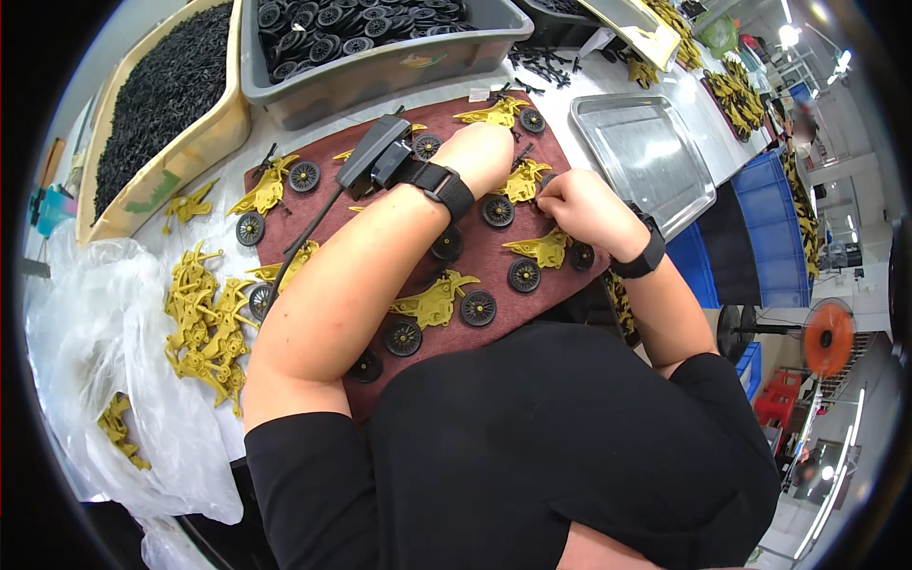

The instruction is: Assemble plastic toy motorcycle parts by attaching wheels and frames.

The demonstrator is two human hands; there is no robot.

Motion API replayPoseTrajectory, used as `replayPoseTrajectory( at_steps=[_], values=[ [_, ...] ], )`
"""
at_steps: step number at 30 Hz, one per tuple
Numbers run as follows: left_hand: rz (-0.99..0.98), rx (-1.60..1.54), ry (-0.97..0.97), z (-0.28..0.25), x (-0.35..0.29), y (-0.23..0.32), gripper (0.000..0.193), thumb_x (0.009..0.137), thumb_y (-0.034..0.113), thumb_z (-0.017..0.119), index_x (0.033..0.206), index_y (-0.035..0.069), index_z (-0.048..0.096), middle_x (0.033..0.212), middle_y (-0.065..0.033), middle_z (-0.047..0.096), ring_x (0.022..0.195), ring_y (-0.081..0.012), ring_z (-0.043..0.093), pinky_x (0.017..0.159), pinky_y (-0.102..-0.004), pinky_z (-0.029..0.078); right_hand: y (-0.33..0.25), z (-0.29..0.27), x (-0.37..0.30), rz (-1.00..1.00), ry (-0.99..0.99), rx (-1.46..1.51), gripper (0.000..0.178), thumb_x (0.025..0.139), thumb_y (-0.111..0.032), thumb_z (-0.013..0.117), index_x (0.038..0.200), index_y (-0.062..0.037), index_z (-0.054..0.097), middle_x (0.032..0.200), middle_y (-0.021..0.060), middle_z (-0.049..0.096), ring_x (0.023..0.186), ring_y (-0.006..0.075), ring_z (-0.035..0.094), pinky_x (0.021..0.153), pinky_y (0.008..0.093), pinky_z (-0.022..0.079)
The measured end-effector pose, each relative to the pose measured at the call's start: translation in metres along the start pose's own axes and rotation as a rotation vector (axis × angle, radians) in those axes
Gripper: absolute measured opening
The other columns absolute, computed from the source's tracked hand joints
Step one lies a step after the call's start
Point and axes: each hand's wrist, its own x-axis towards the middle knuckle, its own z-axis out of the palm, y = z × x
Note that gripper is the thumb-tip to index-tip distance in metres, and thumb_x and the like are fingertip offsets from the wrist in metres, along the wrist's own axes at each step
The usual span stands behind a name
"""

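My left hand (486, 157) reaches over the far part of the maroon cloth (375, 228), its fingers hidden behind the back of the hand. Close beside it is a yellow plastic motorcycle body (522, 180) with a black spoked wheel (497, 211) at its near end. From the right, my right hand (591, 211) has its fingers curled in a pinch at this body's other end, by a partly covered wheel; what the fingertips grip is too small to make out. Similar yellow bodies (432, 300) with black wheels (478, 308) lie around on the cloth.
A grey bin (399, 68) of black wheels and a cream bin (180, 142) of small black parts stand at the back. Loose yellow bodies (204, 328) and a clear plastic bag (104, 323) are on the left. A metal tray (646, 157) lies right, near blue crates (765, 228).
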Motion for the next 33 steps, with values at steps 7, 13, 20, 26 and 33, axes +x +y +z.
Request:
replayPoseTrajectory(
  at_steps=[7, 13, 20, 26, 33],
  values=[
    [-0.032, -0.034, -0.066, -0.002, 0.003, -0.001, 0.019, 0.065, 0.015, 0.073, 0.073, -0.001, 0.069, 0.071, -0.0220, 0.063, 0.070, -0.0338, 0.064, 0.068, -0.0386, 0.051, -0.009, 0.006, 0.003, 0.038, 0.053, -0.095, 0.018, 0.075, -0.010, 0.058, 0.077, 0.0058, 0.065, 0.068, 0.0234, 0.061, 0.063, 0.0349, 0.062, 0.062, 0.0392, 0.049],
    [-0.012, 0.010, -0.041, -0.001, 0.001, -0.001, 0.019, 0.067, 0.017, 0.073, 0.073, 0.000, 0.069, 0.068, -0.0201, 0.063, 0.068, -0.0324, 0.064, 0.067, -0.0386, 0.051, -0.008, 0.002, 0.009, 0.003, 0.025, -0.182, 0.020, 0.077, -0.014, 0.058, 0.074, 0.0048, 0.065, 0.067, 0.0246, 0.059, 0.065, 0.0364, 0.061, 0.063, 0.0409, 0.049],
    [-0.006, -0.139, 0.101, -0.042, -0.015, -0.009, 0.024, 0.073, 0.023, 0.071, 0.076, -0.001, 0.069, 0.065, -0.0181, 0.063, 0.063, -0.0283, 0.064, 0.065, -0.0377, 0.050, -0.002, -0.008, 0.036, -0.122, 0.368, -0.062, 0.025, 0.078, -0.022, 0.067, 0.073, 0.0022, 0.066, 0.072, 0.0219, 0.062, 0.072, 0.0364, 0.062, 0.067, 0.0420, 0.049],
    [-0.187, -0.137, 0.178, -0.097, -0.049, -0.010, 0.022, 0.075, 0.018, 0.070, 0.079, -0.003, 0.068, 0.067, -0.0199, 0.063, 0.066, -0.0305, 0.064, 0.066, -0.0375, 0.051, -0.007, 0.012, 0.060, -0.073, 0.152, -0.199, 0.025, 0.074, -0.024, 0.074, 0.076, 0.0002, 0.066, 0.070, 0.0187, 0.063, 0.069, 0.0326, 0.062, 0.064, 0.0386, 0.049],
    [-0.226, -0.051, 0.044, -0.093, -0.099, -0.033, 0.017, 0.074, 0.013, 0.069, 0.077, -0.003, 0.068, 0.069, -0.0191, 0.064, 0.066, -0.0277, 0.065, 0.064, -0.0361, 0.050, -0.044, 0.008, 0.049, -0.061, 0.188, 0.280, 0.016, 0.079, -0.012, 0.069, 0.090, -0.0013, 0.066, 0.075, 0.0126, 0.066, 0.070, 0.0208, 0.063, 0.066, 0.0315, 0.049]
  ],
)
